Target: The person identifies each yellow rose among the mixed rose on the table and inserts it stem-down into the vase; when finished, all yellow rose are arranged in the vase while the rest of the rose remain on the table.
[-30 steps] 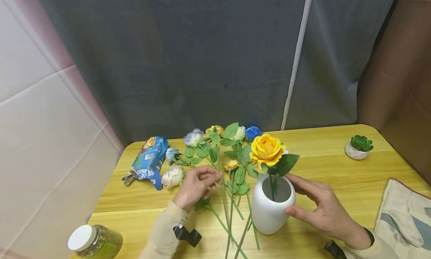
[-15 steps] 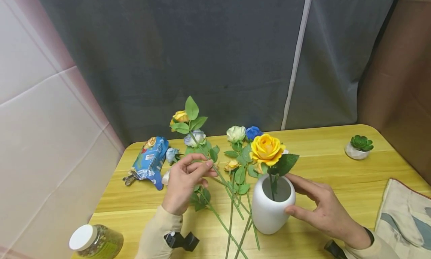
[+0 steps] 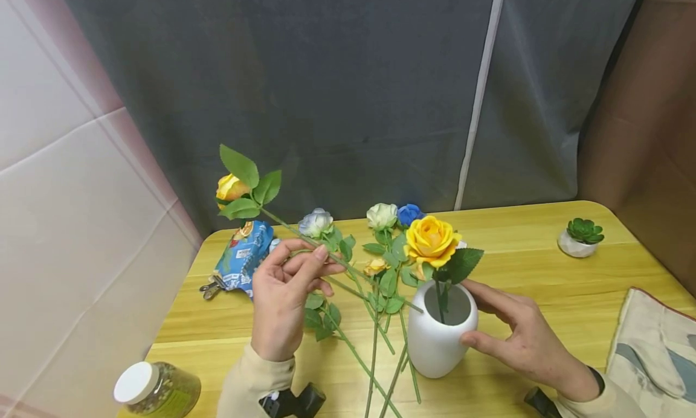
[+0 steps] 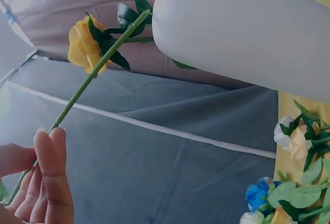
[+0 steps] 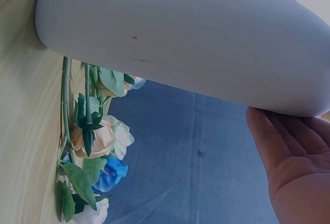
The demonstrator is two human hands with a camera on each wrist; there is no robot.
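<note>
My left hand [image 3: 285, 294] pinches the green stem of a yellow artificial rose [image 3: 232, 187] between thumb and fingers. Its bloom points up and left; the lower stem end slants to the left rim of the white vase [image 3: 435, 351]. In the left wrist view that stem tip [image 4: 147, 14] appears close to the vase mouth; whether they touch I cannot tell. Thumb and fingers of my right hand [image 3: 522, 339] span the vase's right side, and the right wrist view shows fingers [image 5: 265, 126] against its wall. Another yellow rose [image 3: 432, 241] stands in the vase.
Several artificial flowers, including a blue rose [image 3: 409, 214] and a pale blue one [image 3: 316, 223], lie left of the vase with crossing stems. Around them are a clipped blue snack bag [image 3: 243, 255], a white-lidded jar [image 3: 163, 391], a potted succulent [image 3: 580, 237] and a work glove [image 3: 652, 351].
My left hand has lifted the yellow rose off the pile. Its bloom has swung up and left, while the stem's lower end has come to the vase rim. My right hand stays put.
</note>
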